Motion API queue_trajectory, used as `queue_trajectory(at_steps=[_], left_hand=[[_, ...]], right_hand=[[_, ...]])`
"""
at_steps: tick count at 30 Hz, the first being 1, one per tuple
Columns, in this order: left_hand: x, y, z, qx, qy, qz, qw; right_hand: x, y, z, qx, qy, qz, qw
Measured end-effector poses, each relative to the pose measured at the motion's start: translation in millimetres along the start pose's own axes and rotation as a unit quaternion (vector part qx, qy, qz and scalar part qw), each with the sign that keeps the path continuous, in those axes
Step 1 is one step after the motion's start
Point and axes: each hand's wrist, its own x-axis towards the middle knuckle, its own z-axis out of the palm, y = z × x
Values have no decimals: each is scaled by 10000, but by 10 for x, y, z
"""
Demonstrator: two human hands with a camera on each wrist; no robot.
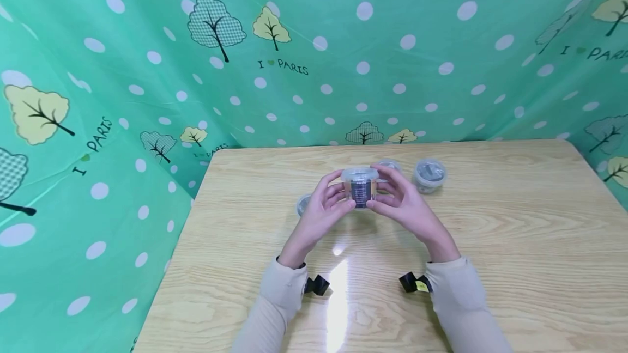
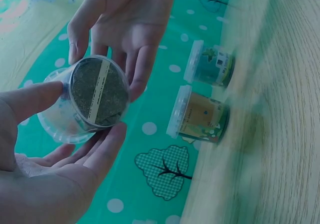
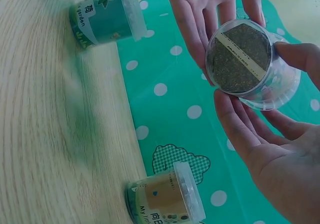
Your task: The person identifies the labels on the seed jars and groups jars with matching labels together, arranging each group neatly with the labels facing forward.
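Both hands hold a small clear plastic tub (image 1: 361, 189) up over the table, one from each side. A dark label covers the side facing me, and a clear lid tops it. My left hand (image 1: 321, 211) grips it between thumb and fingers, and my right hand (image 1: 409, 211) does the same opposite. The wrist views show the underside of the tub (image 2: 97, 96), with dark, soil-like contents and a pale printed strip across it. In the right wrist view the fingers of my right hand (image 3: 285, 159) curl round the tub wall.
Behind the hands stand more lidded tubs: one (image 1: 302, 204) at left, partly hidden, one (image 1: 391, 164) behind the right fingers, one (image 1: 429, 175) farther right. Labels on them are teal (image 3: 102, 16) and brown (image 3: 165, 196). A green printed cloth (image 1: 314, 70) hangs beyond the wooden table (image 1: 515, 266).
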Motion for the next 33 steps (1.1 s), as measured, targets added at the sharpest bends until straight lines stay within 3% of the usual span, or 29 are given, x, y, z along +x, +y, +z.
queue_trajectory(at_steps=[8,15,22,33], left_hand=[[17,-21,12,-21,207,24,9998],[3,-18,25,58,306,7,9995],[-11,-9,77,101,226,56,9997],[6,30,53,13,352,-22,9994]], right_hand=[[-30,-29,24,-377,206,138,9990],[-38,-40,63,-244,289,105,9992],[-65,-25,77,-447,536,82,9975],[-21,-57,94,-481,550,-10,9973]])
